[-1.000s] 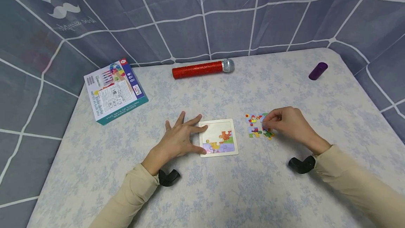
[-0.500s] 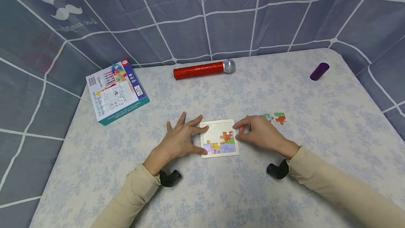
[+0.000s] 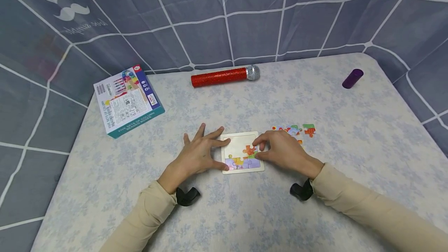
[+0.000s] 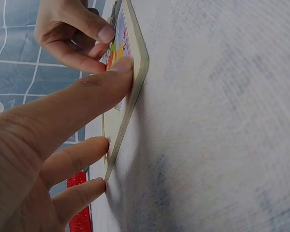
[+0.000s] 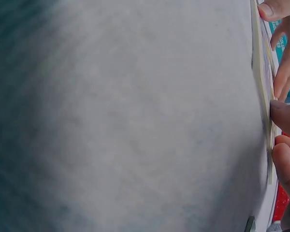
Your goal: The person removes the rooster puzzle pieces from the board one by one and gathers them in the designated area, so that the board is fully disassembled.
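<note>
A small square puzzle board (image 3: 236,143) with a pale rim lies mid-table, purple, yellow, green and orange pieces (image 3: 249,162) filling its lower part. My left hand (image 3: 197,154) is spread at its left side, thumb and fingertips resting on the rim. At the right rim is my right hand (image 3: 285,149), thumb and index finger bent in a pinch over a puzzle piece mostly hidden by the fingers. The left wrist view shows the board (image 4: 141,63) edge-on beneath the left thumb. In the right wrist view the right fingertips (image 5: 285,116) touch the board's edge.
Loose puzzle pieces (image 3: 309,130) lie right of the board, partly covered by the right hand. A red glitter microphone (image 3: 220,77) rests at the back. A boxed bead set (image 3: 127,100) stands back left; a purple cylinder (image 3: 352,78) lies back right.
My right hand has moved left from the loose pieces to the board's right side, then slightly further over its rim. My left hand has stayed on the board.
</note>
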`<state>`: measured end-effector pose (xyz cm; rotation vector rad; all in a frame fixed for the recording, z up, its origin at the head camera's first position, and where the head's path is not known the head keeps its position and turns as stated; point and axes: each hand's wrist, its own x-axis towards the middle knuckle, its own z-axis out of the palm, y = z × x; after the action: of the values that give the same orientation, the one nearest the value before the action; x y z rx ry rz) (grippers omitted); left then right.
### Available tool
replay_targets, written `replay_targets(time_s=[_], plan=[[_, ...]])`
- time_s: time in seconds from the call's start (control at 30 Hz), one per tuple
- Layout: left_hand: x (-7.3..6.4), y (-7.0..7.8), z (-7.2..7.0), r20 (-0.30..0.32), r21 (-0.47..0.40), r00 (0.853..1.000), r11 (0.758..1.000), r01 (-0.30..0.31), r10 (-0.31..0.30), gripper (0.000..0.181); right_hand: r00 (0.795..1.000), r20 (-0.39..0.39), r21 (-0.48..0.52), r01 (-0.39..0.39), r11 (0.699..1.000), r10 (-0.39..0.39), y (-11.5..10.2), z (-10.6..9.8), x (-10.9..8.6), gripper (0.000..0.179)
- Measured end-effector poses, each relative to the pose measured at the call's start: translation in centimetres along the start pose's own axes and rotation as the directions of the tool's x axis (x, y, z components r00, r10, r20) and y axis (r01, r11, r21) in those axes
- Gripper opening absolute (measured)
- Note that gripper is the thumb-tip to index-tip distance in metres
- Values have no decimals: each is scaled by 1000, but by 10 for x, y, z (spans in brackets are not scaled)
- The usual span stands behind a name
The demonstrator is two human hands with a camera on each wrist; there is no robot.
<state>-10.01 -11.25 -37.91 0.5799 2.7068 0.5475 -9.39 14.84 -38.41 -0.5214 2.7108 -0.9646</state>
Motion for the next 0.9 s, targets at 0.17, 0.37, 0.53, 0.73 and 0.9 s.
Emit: replay_targets(time_s=[0.17, 0.37, 0.53, 0.73, 0.9], plan=[[1, 0, 0, -5, 5, 1000, 1000, 3, -3, 80, 1000, -7, 8, 3, 1000, -3, -1, 0, 2, 25], [1, 0, 0, -5, 5, 1000, 1000, 1, -1, 80, 1000, -18, 8, -10, 1000, 10, -1, 0, 2, 26], [1, 0, -1, -5, 3, 1000, 1000, 1, -1, 80, 1000, -25, 14, -5, 1000, 5, -2, 0, 1, 26], [1, 0, -1, -6, 1, 1000, 1000, 5, -5, 80, 1000, -27, 63, 15, 998, -13, -1, 1, 2, 21], [0, 0, 0, -7, -7, 1000, 1000, 4, -4, 80, 1000, -3, 167, -6, 986, 7, 3, 1, 4, 12]])
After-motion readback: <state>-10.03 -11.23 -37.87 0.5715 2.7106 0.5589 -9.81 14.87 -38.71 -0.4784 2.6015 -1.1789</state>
